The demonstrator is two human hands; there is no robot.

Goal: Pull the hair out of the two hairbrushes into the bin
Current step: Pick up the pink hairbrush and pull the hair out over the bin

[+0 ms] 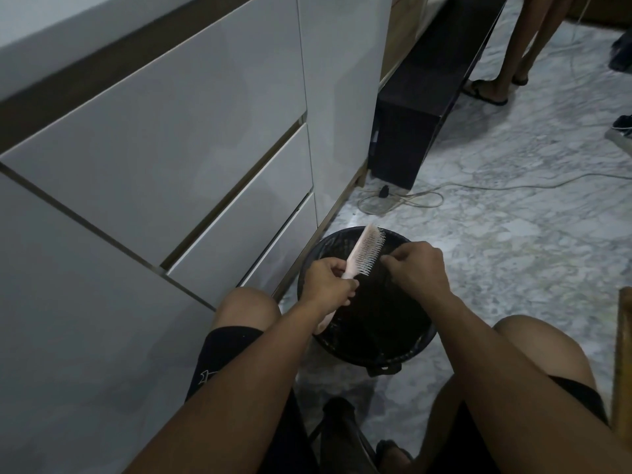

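Observation:
A pale pink hairbrush (365,248) points up and away over the round black bin (403,350), its bristles facing right. My left hand (328,282) grips its handle. My right hand (415,268) is beside the bristles with fingertips pinched together at the lower bristle rows; whether hair sits between them is too fine to tell. The bin has a black liner and stands on the floor between my knees. A second hairbrush is not visible.
White drawer fronts (171,159) rise close on the left. A dark cabinet (417,111) stands beyond the bin, with a cable (410,198) looped on the marble floor. Another person's legs in sandals (506,63) are at the back right. A wooden edge (624,364) is at the right.

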